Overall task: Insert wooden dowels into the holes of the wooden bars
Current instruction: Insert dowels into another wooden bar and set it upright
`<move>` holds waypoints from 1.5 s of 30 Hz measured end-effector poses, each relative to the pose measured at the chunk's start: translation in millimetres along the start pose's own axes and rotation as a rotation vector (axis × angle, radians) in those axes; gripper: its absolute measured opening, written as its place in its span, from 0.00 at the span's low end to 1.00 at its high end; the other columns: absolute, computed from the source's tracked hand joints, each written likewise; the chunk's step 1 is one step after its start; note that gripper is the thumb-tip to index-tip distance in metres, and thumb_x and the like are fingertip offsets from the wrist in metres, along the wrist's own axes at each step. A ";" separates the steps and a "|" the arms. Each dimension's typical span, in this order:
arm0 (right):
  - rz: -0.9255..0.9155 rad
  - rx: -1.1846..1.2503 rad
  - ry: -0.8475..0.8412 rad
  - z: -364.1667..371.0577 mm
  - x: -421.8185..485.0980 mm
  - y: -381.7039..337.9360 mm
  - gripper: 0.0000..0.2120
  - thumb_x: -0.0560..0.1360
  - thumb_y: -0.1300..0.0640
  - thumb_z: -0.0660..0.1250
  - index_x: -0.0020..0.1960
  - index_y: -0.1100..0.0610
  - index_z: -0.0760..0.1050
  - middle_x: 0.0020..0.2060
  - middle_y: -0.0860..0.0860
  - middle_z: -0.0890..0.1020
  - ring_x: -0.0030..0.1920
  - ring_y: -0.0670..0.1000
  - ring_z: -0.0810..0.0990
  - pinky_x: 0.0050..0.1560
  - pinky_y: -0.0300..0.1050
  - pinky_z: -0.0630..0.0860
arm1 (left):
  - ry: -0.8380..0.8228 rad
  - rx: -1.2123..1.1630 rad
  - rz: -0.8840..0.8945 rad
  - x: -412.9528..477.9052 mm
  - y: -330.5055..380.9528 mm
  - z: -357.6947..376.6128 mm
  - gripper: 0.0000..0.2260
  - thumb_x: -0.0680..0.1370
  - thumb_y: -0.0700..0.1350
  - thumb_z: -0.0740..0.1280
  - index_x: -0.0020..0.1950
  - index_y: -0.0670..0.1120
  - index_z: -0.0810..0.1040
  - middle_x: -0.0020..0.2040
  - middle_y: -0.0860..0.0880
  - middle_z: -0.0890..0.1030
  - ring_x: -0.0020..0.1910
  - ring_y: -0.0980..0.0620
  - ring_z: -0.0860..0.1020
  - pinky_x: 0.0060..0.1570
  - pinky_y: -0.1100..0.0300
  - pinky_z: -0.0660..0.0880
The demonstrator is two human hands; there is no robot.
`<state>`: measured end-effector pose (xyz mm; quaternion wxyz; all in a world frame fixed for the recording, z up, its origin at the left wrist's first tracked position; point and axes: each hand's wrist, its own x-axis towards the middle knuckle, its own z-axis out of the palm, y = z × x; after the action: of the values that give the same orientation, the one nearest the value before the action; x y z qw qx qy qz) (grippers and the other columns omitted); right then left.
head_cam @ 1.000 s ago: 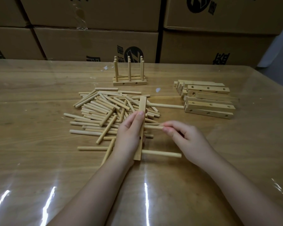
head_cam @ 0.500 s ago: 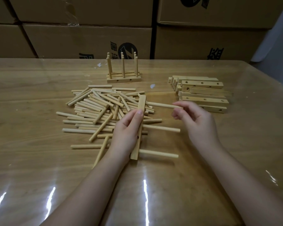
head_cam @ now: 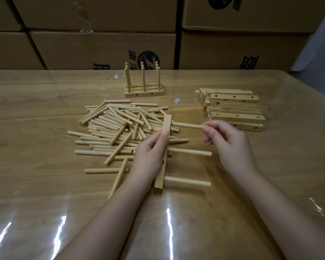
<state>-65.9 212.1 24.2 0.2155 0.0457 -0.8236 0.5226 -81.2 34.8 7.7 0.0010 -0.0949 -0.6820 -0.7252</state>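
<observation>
My left hand [head_cam: 150,156] grips a wooden bar [head_cam: 166,124] that stands on its long edge, pointing away from me. Three dowels stick out of the bar's right side: a near dowel [head_cam: 188,181], a middle dowel [head_cam: 191,152] and a far dowel [head_cam: 188,125]. My right hand [head_cam: 227,141] pinches the outer end of the far dowel between thumb and fingertips. A heap of loose dowels [head_cam: 116,126] lies just left of the bar.
A stack of drilled wooden bars [head_cam: 235,109] lies at the right rear. A finished rack of two bars with upright dowels [head_cam: 144,85] stands behind the heap. Cardboard boxes [head_cam: 101,47] line the table's far edge. The table [head_cam: 36,184] has a glossy film.
My right hand let go of the middle dowel, moved away from me and now pinches the end of the far dowel. My left hand kept its hold on the bar.
</observation>
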 end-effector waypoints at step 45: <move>0.373 0.476 -0.024 14.6 5.4 16.5 0.05 0.74 0.60 0.66 0.50 0.55 0.76 0.35 0.50 0.84 0.35 0.45 0.81 0.38 0.35 0.78 | 0.032 -0.681 -0.211 16.9 -12.5 -12.8 0.17 0.73 0.47 0.65 0.57 0.38 0.73 0.52 0.39 0.83 0.52 0.41 0.82 0.44 0.57 0.80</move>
<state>-80.2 207.5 7.2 0.0892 -0.0511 -0.6746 0.7310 -101.1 25.2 -3.0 -0.0949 -0.0076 -0.4069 -0.9085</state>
